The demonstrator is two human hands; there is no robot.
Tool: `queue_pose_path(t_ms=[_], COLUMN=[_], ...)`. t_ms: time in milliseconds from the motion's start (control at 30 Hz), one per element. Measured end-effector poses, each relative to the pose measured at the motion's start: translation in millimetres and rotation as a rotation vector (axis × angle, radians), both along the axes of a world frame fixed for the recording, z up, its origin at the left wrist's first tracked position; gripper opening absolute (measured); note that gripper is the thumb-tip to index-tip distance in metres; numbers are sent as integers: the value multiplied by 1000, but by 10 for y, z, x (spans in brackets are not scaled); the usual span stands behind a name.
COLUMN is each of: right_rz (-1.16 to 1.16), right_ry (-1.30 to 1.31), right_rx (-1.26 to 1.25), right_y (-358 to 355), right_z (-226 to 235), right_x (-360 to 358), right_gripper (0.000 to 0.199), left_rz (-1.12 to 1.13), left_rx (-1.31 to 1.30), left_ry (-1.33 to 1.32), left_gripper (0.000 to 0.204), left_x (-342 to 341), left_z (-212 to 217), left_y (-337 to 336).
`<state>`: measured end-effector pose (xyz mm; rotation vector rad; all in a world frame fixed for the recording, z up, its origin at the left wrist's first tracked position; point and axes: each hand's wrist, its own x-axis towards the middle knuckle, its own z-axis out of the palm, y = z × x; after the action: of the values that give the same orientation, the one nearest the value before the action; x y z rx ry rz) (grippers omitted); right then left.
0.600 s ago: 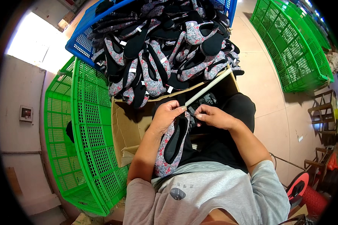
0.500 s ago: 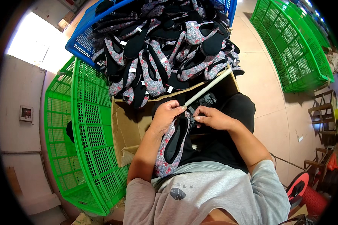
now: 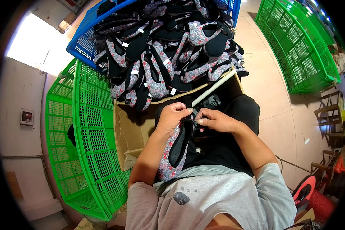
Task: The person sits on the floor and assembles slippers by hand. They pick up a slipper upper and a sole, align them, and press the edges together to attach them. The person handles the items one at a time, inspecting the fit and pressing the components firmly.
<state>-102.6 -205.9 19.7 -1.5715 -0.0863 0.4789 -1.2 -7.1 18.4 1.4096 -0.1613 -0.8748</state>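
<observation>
A slip-on shoe (image 3: 167, 165) with grey and red floral fabric and a dark lining lies over my lap, its opening facing up. My left hand (image 3: 173, 117) is closed on its far end, thumb on top. Right beside that end, my right hand (image 3: 216, 120) is closed in a pinch at the shoe's edge. A bit of dark material shows by those fingertips, but what they hold is too small to make out. Just beyond my hands, a pale rod (image 3: 216, 87) slants up to the right over dark crumpled material (image 3: 211, 102).
An open cardboard box (image 3: 128, 124) stands before me. Behind it, a blue crate (image 3: 79, 46) overflows with similar floral shoes (image 3: 156, 82). Green crates (image 3: 97, 153) stand close on the left, and another green crate (image 3: 291, 50) at far right. A red-rimmed wheel (image 3: 304, 189) is at lower right.
Both hands stay at the shoe's far end. My left fingertips have shifted slightly right, nearer the right ones, and the shoe's far end has moved slightly.
</observation>
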Motion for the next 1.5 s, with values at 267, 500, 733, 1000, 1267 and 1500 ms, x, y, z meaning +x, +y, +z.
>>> queue_pose_path(t_ms=[267,500,733,1000,1267,1500], right_rz=[-13,-11,-29,-32,-51,-89], right_ry=[74,58,53,45,88,118], right_rx=[41,68,63,65,83,101], right_y=[20,34,58,69,80,93], right_z=[-40,-100,-117,-148,-157,-126], right_x=[22,31,38,32,29,24], right_gripper=[18,17,17,17,18,16], left_rz=[-29,-7,-1,-24,-17,-19], left_rx=[54,68,85,80,75,93], left_ry=[-11,5,23,-5,-32,-48], left_gripper=[16,14,11,10,9,9], left_x=[-5,-33,-45,-33,-38,-48], left_z=[0,44,69,19,-32,-5], left_y=[-25,-63,-82,-77,-84,-86])
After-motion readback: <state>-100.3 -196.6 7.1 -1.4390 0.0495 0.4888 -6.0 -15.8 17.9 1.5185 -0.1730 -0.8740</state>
